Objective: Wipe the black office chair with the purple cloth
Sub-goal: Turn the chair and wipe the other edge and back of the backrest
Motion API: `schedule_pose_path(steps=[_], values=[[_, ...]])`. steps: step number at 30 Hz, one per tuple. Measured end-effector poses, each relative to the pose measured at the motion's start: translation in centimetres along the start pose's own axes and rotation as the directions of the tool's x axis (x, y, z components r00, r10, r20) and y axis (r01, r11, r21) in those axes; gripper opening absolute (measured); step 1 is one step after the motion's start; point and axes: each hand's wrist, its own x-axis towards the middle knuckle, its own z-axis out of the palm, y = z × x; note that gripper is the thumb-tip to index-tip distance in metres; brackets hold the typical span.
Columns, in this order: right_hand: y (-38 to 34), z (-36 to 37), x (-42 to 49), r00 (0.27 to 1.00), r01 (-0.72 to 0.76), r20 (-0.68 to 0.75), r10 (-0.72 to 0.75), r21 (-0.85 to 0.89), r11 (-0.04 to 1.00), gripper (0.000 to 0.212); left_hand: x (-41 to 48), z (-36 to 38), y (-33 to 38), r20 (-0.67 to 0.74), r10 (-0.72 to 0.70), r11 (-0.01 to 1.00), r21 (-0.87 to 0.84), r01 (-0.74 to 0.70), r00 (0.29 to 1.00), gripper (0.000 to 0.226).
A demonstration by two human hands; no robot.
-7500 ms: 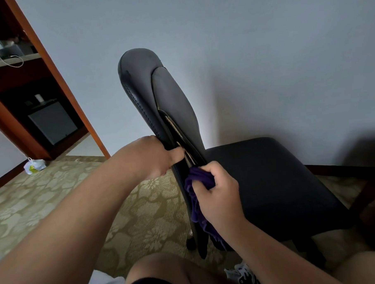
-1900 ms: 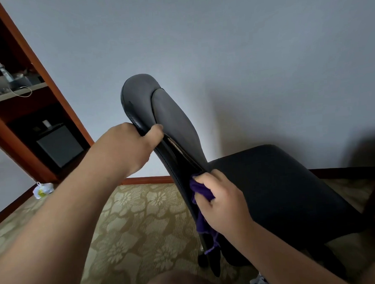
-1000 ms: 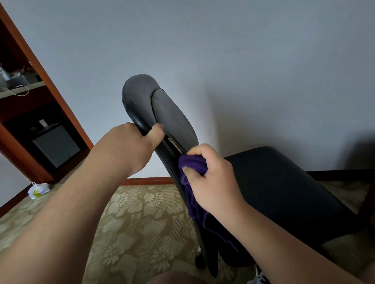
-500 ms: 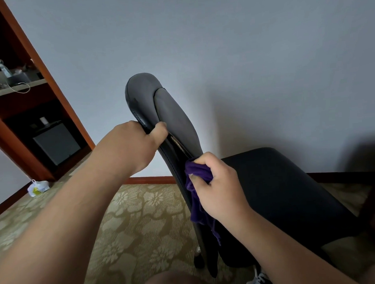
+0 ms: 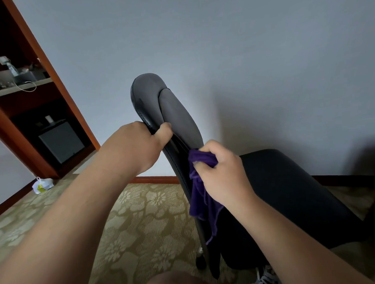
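The black office chair [image 5: 292, 193] is seen from its side, its backrest [image 5: 172, 112] rising in the centre and its seat spreading to the right. My left hand [image 5: 137, 148] grips the edge of the backrest, thumb over the front padding. My right hand [image 5: 222, 172] grips the bunched purple cloth [image 5: 202, 197] and holds it against the backrest's side edge, just below my left hand. The cloth's loose end hangs down along the chair.
A dark wooden shelf unit [image 5: 38, 131] stands at the left with small items and a black box inside. A white plastic bag [image 5: 41, 185] lies on the patterned carpet [image 5: 130, 230]. A grey wall is behind the chair. My knee [image 5: 173, 283] shows at the bottom.
My right hand has slid the cloth up and down along the backrest's edge; it is now slightly lower than a second ago. My left hand moved up the backrest before that and stays there.
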Motion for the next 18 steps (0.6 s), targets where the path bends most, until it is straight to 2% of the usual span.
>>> schedule_pose_path(steps=[4,9,14,16,18], values=[[0.2,-0.4,0.0,0.999,-0.042,0.022,0.041,0.026,0.999,0.015,0.1,0.0,0.1,-0.02,0.047,0.995,0.086,-0.045,0.999,0.044],[-4.0,0.5,2.7,0.996,0.082,0.029,-0.084,0.08,0.993,0.017,0.0,-0.1,0.1,-0.011,0.055,0.992,0.118,-0.053,0.998,0.044],[-3.4,-0.1,2.5,0.982,0.175,0.087,-0.166,-0.108,0.979,0.016,-0.1,-0.1,0.0,0.01,0.06,0.988,0.142,-0.061,0.998,0.051],[-2.0,-0.4,1.3,0.987,0.154,0.079,-0.141,-0.192,0.969,0.013,-0.1,-0.2,0.2,0.021,0.068,0.986,0.152,-0.07,0.997,0.053],[-1.0,-0.5,0.3,0.993,0.111,0.056,-0.102,-0.206,0.972,0.012,0.0,-0.2,0.1,0.009,0.062,0.988,0.143,-0.063,0.998,0.052]])
